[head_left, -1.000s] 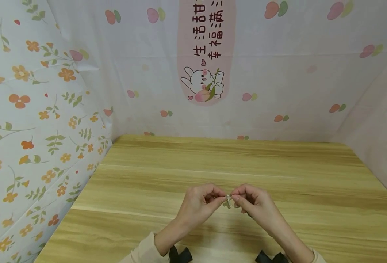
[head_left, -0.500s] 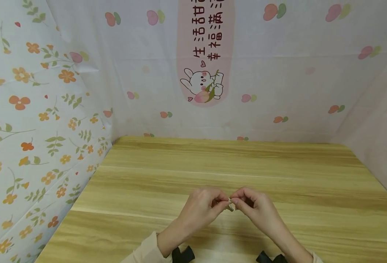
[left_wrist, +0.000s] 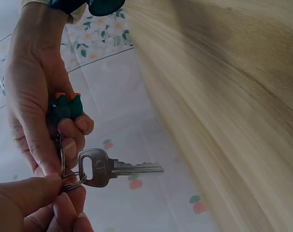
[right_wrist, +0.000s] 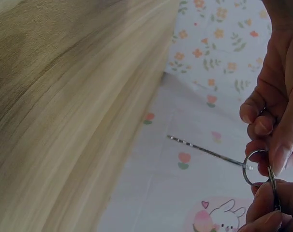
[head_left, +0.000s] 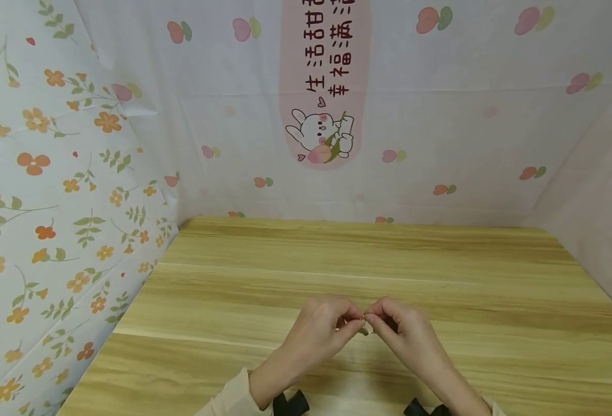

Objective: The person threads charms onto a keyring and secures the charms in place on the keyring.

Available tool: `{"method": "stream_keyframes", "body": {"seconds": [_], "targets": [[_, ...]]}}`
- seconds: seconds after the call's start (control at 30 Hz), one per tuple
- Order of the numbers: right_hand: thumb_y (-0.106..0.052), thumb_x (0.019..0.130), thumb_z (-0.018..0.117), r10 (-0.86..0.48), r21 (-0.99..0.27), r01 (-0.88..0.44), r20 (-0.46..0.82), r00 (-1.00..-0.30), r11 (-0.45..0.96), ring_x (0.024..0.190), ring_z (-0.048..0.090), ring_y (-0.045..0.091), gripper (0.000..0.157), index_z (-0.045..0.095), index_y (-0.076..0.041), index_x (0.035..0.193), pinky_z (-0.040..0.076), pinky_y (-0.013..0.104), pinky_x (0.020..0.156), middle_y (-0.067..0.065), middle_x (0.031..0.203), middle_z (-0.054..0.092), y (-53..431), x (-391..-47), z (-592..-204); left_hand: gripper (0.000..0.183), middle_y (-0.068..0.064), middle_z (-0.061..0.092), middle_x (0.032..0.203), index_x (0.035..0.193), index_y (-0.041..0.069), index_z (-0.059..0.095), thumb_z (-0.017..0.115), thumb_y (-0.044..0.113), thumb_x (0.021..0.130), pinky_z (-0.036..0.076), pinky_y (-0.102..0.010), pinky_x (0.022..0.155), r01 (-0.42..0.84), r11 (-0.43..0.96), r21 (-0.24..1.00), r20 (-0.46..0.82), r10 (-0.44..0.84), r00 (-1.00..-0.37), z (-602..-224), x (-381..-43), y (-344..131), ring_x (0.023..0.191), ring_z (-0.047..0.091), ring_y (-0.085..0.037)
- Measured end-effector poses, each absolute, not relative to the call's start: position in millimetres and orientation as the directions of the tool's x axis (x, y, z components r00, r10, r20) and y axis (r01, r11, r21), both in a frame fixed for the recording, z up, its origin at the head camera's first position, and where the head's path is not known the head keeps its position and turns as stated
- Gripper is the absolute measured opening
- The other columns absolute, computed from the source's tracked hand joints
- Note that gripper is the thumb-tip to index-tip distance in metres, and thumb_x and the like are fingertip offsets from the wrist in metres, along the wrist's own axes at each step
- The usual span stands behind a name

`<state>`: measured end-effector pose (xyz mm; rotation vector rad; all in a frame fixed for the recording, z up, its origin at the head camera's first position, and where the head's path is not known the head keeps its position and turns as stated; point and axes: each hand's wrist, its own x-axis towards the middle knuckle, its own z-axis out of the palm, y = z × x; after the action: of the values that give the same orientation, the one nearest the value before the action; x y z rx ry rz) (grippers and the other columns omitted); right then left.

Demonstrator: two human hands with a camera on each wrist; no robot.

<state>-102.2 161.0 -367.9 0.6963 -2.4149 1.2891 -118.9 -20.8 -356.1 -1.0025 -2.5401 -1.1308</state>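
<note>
In the head view my left hand point(head_left: 316, 326) and right hand point(head_left: 405, 329) meet fingertip to fingertip over the table. Thumb and forefinger of the left hand pinch a metal ring point(right_wrist: 244, 171). Those of my right hand pinch the ring part from the other side. A silver key point(left_wrist: 95, 166) hangs on this ring, its toothed blade pointing away from the fingers. Against the curled lower fingers of the right hand sits a dark green charm point(left_wrist: 71, 106) with orange spots, on a short chain with a second ring point(left_wrist: 63, 159). Fingertips hide where the rings meet.
The wood-grain table point(head_left: 306, 254) spreads out below both hands. A white cloth with fruit prints point(head_left: 441, 115) hangs behind it, and a flowered cloth point(head_left: 56, 219) stands along the left side. Each wrist wears a black camera mount point(head_left: 291, 403).
Both hands have sunk slightly in the head view, and their fingertips have drawn closer together. The metal parts, which hung in plainer sight, are now mostly behind the fingers.
</note>
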Motion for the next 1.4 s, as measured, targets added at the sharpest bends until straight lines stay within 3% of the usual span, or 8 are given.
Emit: {"method": "stream_keyframes", "body": {"seconds": [0.33, 0.6, 0.87, 1.13, 1.4], "targets": [[-0.004, 0.090, 0.060, -0.216, -0.802, -0.444, 0.388, -0.896, 0.400, 0.054, 0.048, 0.002, 0.008, 0.065, -0.008, 0.085, 0.041, 0.022, 0.044, -0.005, 0.067, 0.057, 162.5, -100.7, -367.9, 0.004, 0.001, 0.067, 0.074, 0.080, 0.009, 0.071, 0.070, 0.007, 0.083, 0.045, -0.008, 0.060, 0.654, 0.407, 0.637, 0.500, 0.428, -0.753, -361.0, -118.8, -21.2, 0.064, 0.056, 0.002], [0.005, 0.082, 0.066, -0.261, -0.612, -0.602, 0.557, -0.789, 0.513, 0.052, 0.037, -0.007, 0.018, 0.064, -0.013, 0.080, 0.037, 0.016, 0.042, -0.010, 0.066, 0.058, 158.5, -101.0, -369.4, 0.007, 0.004, 0.065, 0.072, 0.078, 0.010, 0.071, 0.069, 0.012, 0.085, 0.041, -0.008, 0.056, 0.626, 0.464, 0.627, 0.405, 0.492, -0.770, -358.9, -119.4, -21.0, 0.061, 0.049, 0.006], [0.000, 0.089, 0.059, -0.227, -0.732, -0.516, 0.465, -0.855, 0.444, 0.056, 0.046, 0.000, 0.012, 0.063, -0.010, 0.084, 0.041, 0.021, 0.045, -0.008, 0.067, 0.057, 160.9, -100.8, -369.5, 0.004, 0.001, 0.068, 0.076, 0.081, 0.009, 0.070, 0.069, 0.009, 0.085, 0.047, -0.009, 0.063, 0.663, 0.416, 0.622, 0.495, 0.447, -0.745, -361.0, -118.4, -20.7, 0.068, 0.059, 0.000], [0.006, 0.081, 0.067, -0.260, -0.578, -0.610, 0.575, -0.776, 0.542, 0.054, 0.039, -0.006, 0.020, 0.063, -0.014, 0.080, 0.038, 0.015, 0.043, -0.010, 0.065, 0.056, 159.4, -102.4, -371.8, 0.006, 0.002, 0.067, 0.076, 0.080, 0.010, 0.069, 0.068, 0.011, 0.086, 0.042, -0.008, 0.061, 0.656, 0.463, 0.597, 0.439, 0.495, -0.750, -359.1, -118.6, -20.8, 0.064, 0.053, 0.005], [-0.003, 0.091, 0.059, -0.215, -0.767, -0.480, 0.429, -0.877, 0.426, 0.052, 0.045, 0.001, 0.013, 0.062, -0.013, 0.084, 0.040, 0.021, 0.043, -0.007, 0.066, 0.055, 162.3, -103.0, -371.5, 0.004, 0.001, 0.067, 0.076, 0.082, 0.009, 0.069, 0.068, 0.009, 0.086, 0.047, -0.009, 0.064, 0.667, 0.392, 0.634, 0.519, 0.424, -0.742, -361.1, -117.9, -20.2, 0.068, 0.058, 0.000]]}}
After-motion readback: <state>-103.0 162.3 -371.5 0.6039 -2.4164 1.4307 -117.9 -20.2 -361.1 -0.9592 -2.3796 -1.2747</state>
